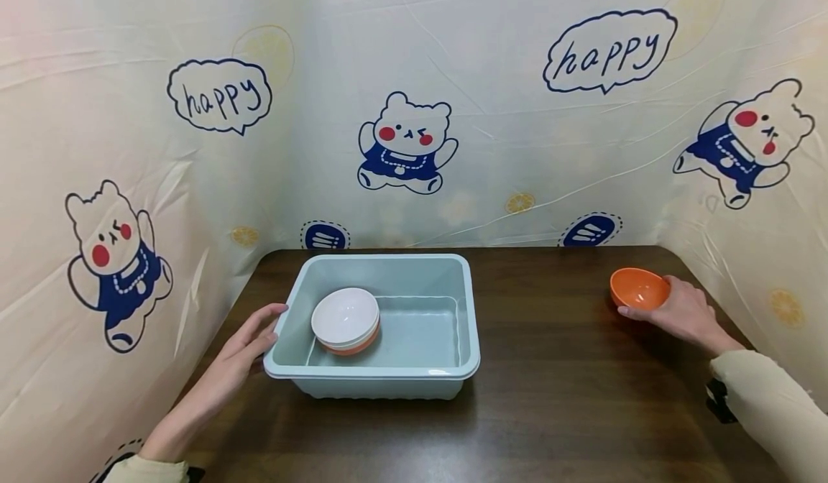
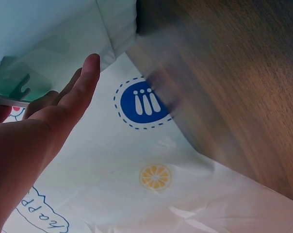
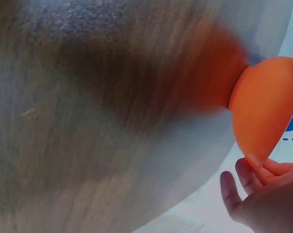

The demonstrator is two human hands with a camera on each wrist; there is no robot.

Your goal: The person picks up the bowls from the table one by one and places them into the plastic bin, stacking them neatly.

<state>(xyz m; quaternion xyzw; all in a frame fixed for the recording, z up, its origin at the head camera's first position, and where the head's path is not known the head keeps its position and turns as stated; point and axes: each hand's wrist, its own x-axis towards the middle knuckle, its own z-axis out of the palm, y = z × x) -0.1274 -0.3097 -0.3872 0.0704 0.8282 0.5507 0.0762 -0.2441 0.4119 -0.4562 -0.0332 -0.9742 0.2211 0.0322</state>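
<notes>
At the right of the table an orange bowl point(image 1: 639, 289) is held by my right hand point(image 1: 688, 314), which pinches its near right rim. In the right wrist view the orange bowl point(image 3: 265, 104) stands upright, with fingers point(image 3: 248, 177) at its rim. A light blue plastic basin point(image 1: 420, 371) stands left of centre. My left hand point(image 1: 242, 346) touches its left side at the rim; in the left wrist view the fingers point(image 2: 81, 92) extend fairly straight along the outer wall. Inside the basin, at its left, sits a stack of white bowls point(image 1: 346, 318) with orange at the bottom.
The dark brown wooden table point(image 1: 543, 397) carries the basin. A pale cloth point(image 1: 491, 145) printed with cartoon bears and lettering hangs behind the table and along both sides, close to both arms.
</notes>
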